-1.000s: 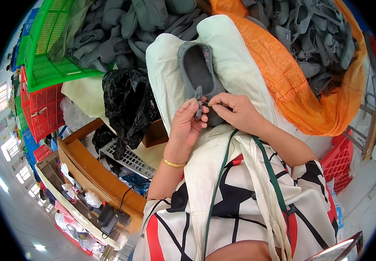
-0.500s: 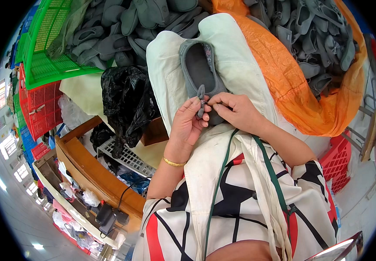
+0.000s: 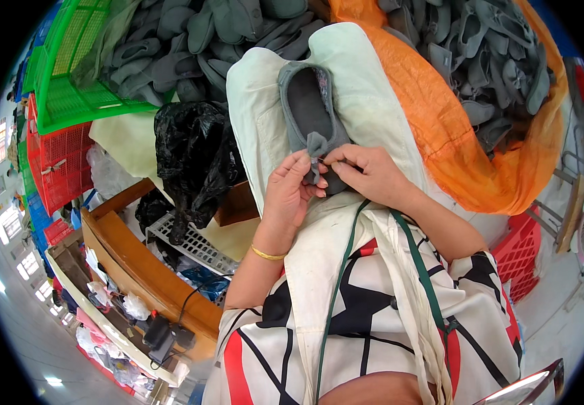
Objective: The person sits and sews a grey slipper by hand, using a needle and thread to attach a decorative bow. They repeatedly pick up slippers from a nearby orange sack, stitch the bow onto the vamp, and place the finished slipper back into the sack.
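A grey slip-on shoe (image 3: 307,101) lies on my lap, its opening facing up and its toe end toward me. Over its front part, my left hand (image 3: 290,185) pinches a small grey fabric bow (image 3: 316,145) between thumb and fingers. My right hand (image 3: 366,172) is closed just beside the bow, thumb and forefinger pressed together. A fine light line runs between those fingertips and the middle of the bow; whether it is thread or a needle I cannot tell. The shoe's toe is partly hidden by my hands.
A pale apron (image 3: 366,88) covers my legs. Grey shoes fill a green crate (image 3: 83,118) at far left and an orange sack (image 3: 434,135) at far right. A black plastic bag (image 3: 194,148) and a wooden drawer unit (image 3: 143,263) stand at my left.
The bow has turned between my left fingers, so its upper loop now shows broader. Both hands stay almost in the same place, and the shoe has not moved.
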A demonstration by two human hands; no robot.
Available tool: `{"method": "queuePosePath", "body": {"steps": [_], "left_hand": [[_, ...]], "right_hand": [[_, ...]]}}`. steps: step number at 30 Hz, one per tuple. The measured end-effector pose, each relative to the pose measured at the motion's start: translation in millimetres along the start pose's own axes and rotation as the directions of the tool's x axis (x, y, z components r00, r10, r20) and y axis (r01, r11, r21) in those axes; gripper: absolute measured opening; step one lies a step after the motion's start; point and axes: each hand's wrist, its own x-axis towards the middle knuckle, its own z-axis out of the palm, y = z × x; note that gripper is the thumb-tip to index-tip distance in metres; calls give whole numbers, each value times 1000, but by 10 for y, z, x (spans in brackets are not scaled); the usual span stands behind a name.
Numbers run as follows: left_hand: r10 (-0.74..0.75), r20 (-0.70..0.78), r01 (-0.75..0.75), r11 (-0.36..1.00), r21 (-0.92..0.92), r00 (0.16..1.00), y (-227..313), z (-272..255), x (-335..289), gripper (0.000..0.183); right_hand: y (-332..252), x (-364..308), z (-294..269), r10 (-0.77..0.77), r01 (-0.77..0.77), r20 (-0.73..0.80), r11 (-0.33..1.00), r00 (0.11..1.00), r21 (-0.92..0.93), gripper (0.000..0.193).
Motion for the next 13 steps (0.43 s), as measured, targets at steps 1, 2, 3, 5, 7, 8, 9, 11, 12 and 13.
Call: {"method": "queuePosePath", "body": {"steps": [1,2,3,5,7,8,9,11,12,13], "left_hand": [[7,1,-7,1000,-2,1000,-7,-11,4,23],[14,1,-14,1000,-3,1000,-9,-33,9,22],[21,1,-21,1000,-8,1000,-23,-44,12,21],[19,-14,-19,999,35,1000,-51,-39,19,20],[25,-10,-24,997,71,1000,-68,-51,24,20],[33,2,-33,996,83,999,-69,-50,23,20],[39,12,-40,995,94,999,-74,-54,20,20],[38,17,-40,991,128,999,-69,-49,7,21],[34,23,-37,988,147,999,-68,-50,4,21],[25,31,-30,985,167,999,-70,-70,9,23]], "right_hand": [[5,-2,-14,-9,9,5,1000,1000,-15,12],[36,-3,-30,15,-14,20,999,1000,-29,12],[93,-11,-46,40,-38,35,998,999,-45,12],[177,-16,-39,54,-53,39,998,998,-33,12],[227,-40,4,35,-35,16,999,999,29,12],[215,-40,-5,82,-83,32,996,996,34,12],[200,-43,-21,131,-132,48,990,990,39,12],[201,-38,-39,197,-201,77,978,977,50,13],[214,-42,-42,215,-221,84,974,973,59,13],[237,-46,-42,234,-240,91,968,968,67,13]]}}
